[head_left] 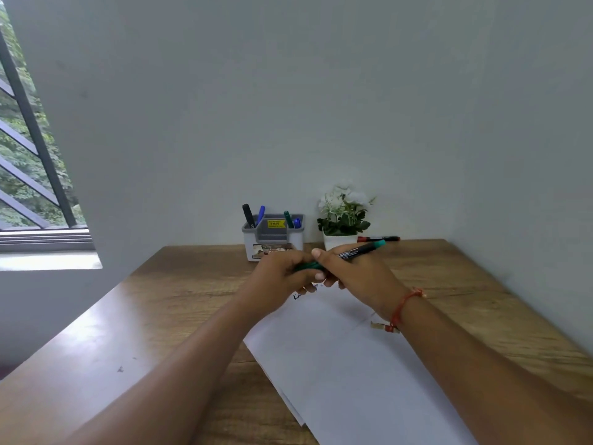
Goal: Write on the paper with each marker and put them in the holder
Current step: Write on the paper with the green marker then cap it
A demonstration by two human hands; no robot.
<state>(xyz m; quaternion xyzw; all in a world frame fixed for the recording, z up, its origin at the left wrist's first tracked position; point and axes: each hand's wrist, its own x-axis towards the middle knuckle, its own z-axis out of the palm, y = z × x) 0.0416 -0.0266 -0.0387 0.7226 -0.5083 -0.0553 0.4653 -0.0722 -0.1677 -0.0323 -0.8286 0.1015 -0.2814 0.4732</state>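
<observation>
My right hand [356, 277] grips a green marker [359, 251] by its black barrel, its green end pointing up and right. My left hand [282, 277] holds the marker's green cap end [308, 266]. Both hands meet above the far end of the white paper [346, 364], which bears a few dark marks near its top edge. The grey holder [272, 236] stands against the wall behind the hands, with a black, two blue and a green marker upright in it. A red marker [378, 239] lies on the table behind the plant pot.
A small white pot of white flowers [343, 216] stands right of the holder. The wooden table [160, 316] runs into a corner, with walls behind and to the right. A window is at the far left.
</observation>
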